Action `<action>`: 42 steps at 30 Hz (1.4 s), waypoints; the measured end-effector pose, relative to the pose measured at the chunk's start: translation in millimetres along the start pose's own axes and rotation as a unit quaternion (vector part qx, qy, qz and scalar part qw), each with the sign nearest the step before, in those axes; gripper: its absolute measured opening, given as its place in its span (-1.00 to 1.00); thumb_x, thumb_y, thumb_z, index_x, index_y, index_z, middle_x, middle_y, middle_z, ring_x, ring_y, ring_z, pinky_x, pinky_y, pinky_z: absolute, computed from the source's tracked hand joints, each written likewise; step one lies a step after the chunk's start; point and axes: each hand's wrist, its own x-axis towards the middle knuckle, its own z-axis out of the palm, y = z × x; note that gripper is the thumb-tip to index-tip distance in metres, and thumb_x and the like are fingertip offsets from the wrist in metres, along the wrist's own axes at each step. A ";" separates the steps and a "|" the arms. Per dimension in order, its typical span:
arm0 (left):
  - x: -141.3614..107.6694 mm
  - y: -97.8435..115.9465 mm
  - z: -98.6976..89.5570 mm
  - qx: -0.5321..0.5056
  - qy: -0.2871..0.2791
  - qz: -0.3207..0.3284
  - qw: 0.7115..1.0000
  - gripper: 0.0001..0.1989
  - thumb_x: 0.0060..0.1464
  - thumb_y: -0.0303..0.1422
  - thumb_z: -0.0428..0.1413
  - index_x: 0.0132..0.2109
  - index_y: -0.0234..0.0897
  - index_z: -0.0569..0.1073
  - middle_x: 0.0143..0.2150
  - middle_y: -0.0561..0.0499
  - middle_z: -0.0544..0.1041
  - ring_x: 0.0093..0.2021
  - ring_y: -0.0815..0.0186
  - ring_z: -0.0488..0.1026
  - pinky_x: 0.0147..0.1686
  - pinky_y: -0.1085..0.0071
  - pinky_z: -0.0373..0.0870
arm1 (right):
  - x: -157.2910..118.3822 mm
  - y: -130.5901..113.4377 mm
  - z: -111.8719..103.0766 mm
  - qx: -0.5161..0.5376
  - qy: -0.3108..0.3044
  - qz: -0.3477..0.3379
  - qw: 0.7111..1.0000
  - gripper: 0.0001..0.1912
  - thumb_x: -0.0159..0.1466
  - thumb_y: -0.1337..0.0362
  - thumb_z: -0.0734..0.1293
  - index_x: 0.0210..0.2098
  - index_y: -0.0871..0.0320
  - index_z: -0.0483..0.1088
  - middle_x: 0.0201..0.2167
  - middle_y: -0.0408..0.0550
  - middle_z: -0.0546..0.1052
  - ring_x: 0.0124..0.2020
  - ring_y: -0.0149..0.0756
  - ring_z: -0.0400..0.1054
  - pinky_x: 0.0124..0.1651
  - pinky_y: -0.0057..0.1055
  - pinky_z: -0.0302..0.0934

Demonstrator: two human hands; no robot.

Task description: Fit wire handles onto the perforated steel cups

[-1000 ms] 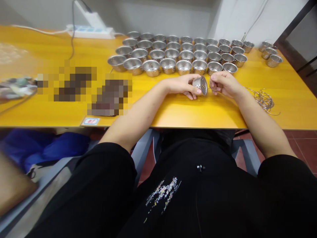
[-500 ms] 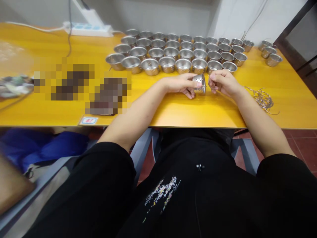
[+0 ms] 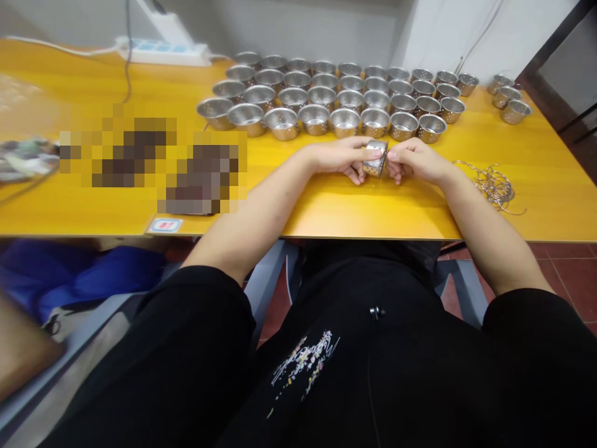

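Observation:
A small perforated metal cup (image 3: 374,163) is tipped on its side above the table, its mouth facing right. My left hand (image 3: 342,157) is closed around it, the thumb lying along its wall. At the cup's rim my right hand (image 3: 410,160) is pinched, fingertips touching or almost touching the metal. The thin wire in this pinch is mostly hidden by the fingers. To the right of my right wrist lies a tangled heap of bent metal wires (image 3: 497,186).
Rows of similar perforated cups (image 3: 314,119) stand behind my hands, with several more cups (image 3: 516,112) at the far right. A power strip (image 3: 163,51) lies at the back left. Blurred-out dark objects (image 3: 200,180) rest on the yellow table (image 3: 349,214). Another person's arm (image 3: 23,348) shows at left.
My right hand has moved left, up to the cup's rim, and the wire that showed between them is now mostly hidden. The cup has turned slightly in my left hand.

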 end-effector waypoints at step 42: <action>-1.8 3.8 0.9 0.041 -0.011 -0.003 0.999 -0.14 0.06 0.14 0.82 0.24 -0.21 0.67 -0.06 -0.06 0.81 -0.28 0.29 0.76 -0.14 0.27 0.76 | 7.3 8.9 4.5 -0.032 0.016 -0.008 0.999 -0.20 0.40 -0.21 0.71 -0.56 -0.04 0.16 -0.68 -0.28 0.12 -0.62 -0.45 -0.01 -0.57 -0.45 0.15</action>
